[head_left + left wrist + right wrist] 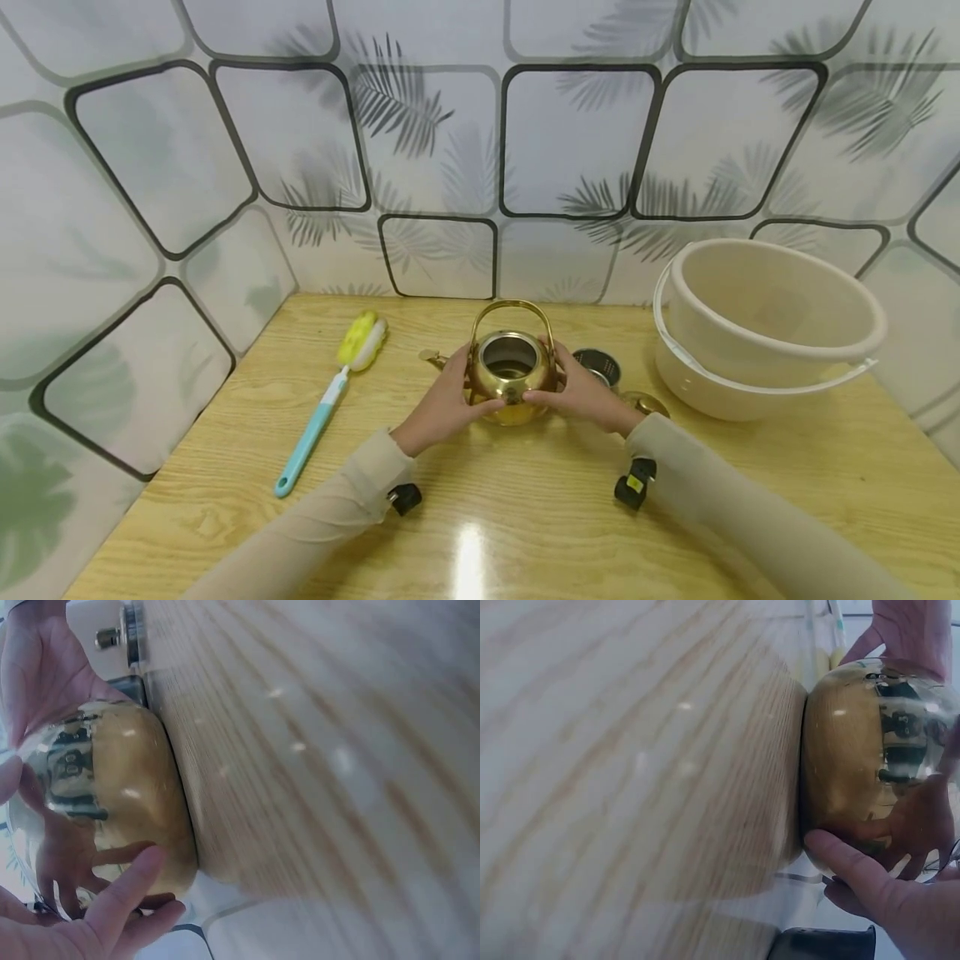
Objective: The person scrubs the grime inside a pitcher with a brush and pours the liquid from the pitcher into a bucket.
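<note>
A shiny gold teapot (508,413) with a raised hoop handle stands upright on the wooden table, its lid off and its round mouth facing up. My left hand (448,402) grips its left side, near the spout (432,358). From the other side my right hand (587,395) holds it, and both thumbs meet close together on the front of the belly. The left wrist view shows fingers spread round the polished teapot (142,795), low near its base. In the right wrist view the teapot (844,750) has its base at the tabletop.
Beyond my right hand lie a dark perforated strainer (597,365) and a gold lid (647,404). A cream bucket and basin (750,367) stand stacked at the right. On the left lies a sponge brush (318,417) with a blue-and-white handle. A patterned wall (442,258) closes off the back.
</note>
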`<move>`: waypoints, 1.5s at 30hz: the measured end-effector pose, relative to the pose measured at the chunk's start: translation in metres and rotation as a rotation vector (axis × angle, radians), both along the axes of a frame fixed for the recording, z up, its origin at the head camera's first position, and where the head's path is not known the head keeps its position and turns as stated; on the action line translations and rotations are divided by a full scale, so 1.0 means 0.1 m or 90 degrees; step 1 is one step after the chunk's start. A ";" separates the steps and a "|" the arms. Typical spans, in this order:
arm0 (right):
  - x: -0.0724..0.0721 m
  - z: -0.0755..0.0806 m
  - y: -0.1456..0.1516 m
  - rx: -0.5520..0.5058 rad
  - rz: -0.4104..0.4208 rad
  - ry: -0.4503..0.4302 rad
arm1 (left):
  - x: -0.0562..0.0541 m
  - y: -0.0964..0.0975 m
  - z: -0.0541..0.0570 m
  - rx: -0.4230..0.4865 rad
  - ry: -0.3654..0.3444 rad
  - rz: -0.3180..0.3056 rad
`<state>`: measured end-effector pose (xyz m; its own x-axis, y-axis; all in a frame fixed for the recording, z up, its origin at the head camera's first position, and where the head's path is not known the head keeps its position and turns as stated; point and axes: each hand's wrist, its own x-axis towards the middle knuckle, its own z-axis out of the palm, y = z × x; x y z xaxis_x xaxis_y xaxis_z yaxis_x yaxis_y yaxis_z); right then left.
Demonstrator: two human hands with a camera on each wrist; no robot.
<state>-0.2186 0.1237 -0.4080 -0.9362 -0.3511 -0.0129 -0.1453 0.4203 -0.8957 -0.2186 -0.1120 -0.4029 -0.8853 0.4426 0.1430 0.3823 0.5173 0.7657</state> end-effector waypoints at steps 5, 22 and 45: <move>0.00 0.03 0.01 0.033 -0.001 0.021 | -0.04 0.00 -0.03 0.034 0.027 -0.008; 0.03 0.09 0.00 0.056 -0.007 0.032 | -0.02 0.00 -0.01 0.034 0.050 0.012; -0.03 0.23 -0.02 0.011 -0.013 0.084 | -0.06 -0.01 0.17 0.025 0.097 0.004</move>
<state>-0.2219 0.1213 -0.3852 -0.9371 -0.3329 0.1049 -0.2527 0.4400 -0.8617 -0.2251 -0.1134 -0.3863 -0.8548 0.4285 0.2929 0.4923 0.4904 0.7191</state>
